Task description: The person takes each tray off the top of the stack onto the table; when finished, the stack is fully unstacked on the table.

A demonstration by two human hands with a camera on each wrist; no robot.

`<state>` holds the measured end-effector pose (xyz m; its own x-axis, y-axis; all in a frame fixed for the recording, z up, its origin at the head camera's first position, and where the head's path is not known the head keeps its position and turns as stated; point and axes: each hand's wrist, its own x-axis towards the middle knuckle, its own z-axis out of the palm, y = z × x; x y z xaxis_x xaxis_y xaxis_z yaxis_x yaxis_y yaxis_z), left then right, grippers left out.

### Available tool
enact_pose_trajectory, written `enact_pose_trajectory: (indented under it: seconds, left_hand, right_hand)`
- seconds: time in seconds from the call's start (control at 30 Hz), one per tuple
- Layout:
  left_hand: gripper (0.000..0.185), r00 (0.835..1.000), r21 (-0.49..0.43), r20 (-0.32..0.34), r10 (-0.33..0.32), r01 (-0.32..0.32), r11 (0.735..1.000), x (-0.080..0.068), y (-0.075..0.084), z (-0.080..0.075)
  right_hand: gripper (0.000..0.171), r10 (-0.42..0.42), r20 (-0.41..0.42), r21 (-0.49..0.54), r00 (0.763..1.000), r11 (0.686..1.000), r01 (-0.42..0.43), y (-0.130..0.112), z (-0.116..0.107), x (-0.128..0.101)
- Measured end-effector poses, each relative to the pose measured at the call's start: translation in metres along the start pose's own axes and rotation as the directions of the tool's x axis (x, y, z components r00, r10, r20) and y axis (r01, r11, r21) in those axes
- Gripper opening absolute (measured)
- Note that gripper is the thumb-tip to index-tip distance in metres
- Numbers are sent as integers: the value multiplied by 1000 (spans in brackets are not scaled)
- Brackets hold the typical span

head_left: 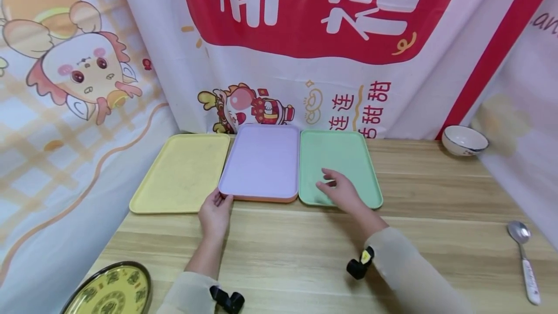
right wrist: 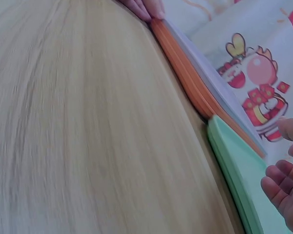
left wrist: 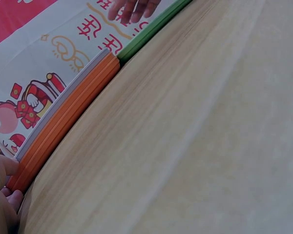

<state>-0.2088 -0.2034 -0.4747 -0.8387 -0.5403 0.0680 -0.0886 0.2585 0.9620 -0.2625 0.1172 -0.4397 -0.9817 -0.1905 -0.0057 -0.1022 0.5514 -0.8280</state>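
Observation:
Three trays lie side by side on the wooden table [head_left: 305, 256]: a yellow tray [head_left: 180, 173] at the left, a purple tray [head_left: 261, 161] in the middle on top of orange trays [left wrist: 63, 124], and a green tray [head_left: 344, 159] at the right. My left hand [head_left: 215, 212] pinches the front left corner of the purple and orange stack, thumb on top; its fingers [left wrist: 2, 195] show at that corner in the left wrist view. My right hand [head_left: 340, 190] is over the near part of the green tray [right wrist: 234, 165], its fingers [right wrist: 283, 190] loosely spread and holding nothing.
A white bowl [head_left: 464, 139] stands at the back right by the cloth backdrop. A metal spoon with a white handle [head_left: 523, 260] lies near the right edge. A round dark-rimmed yellow plate [head_left: 109, 290] sits at the front left corner. Printed banners hang close behind and to both sides.

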Motion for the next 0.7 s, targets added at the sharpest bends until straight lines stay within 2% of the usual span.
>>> enact_pose_trajectory:
  seconds: [0.37, 0.7]
  left_hand:
    - [49, 1000, -22, -8, -1, 1, 1000, 1, -2, 1]
    - [50, 1000, -13, -3, 3, -3, 1000, 2, -2, 1]
  right_hand:
    - [60, 18, 46, 24, 999, 1000, -19, -20, 47, 7]
    - [55, 31, 35, -30, 999, 999, -30, -19, 59, 13]
